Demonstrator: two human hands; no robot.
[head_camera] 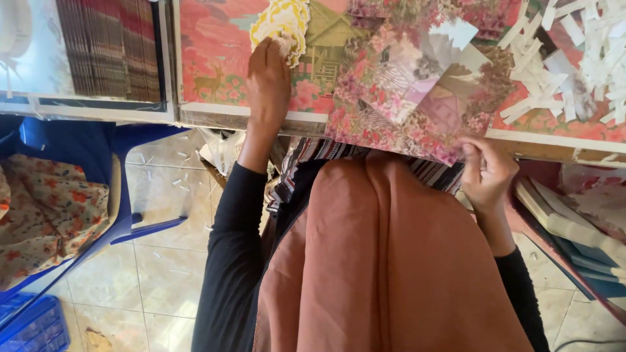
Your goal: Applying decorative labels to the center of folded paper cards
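Floral paper everywhere on the bench (pixel 215 112). Left hand (pixel 268 81) lies palm-down w/ fingers curled onto a yellow scalloped cutout (pixel 282 23), pinning it near the far side. Right hand (pixel 486 173) is closed, pinching the near corner of a pink floral sheet (pixel 404 98) that hangs over the bench edge. White paper strips (pixel 574 58) lie heaped to the right. Looks like sorting or lining up pieces; next move prob. needs a steady lift of that sheet w/o creasing.
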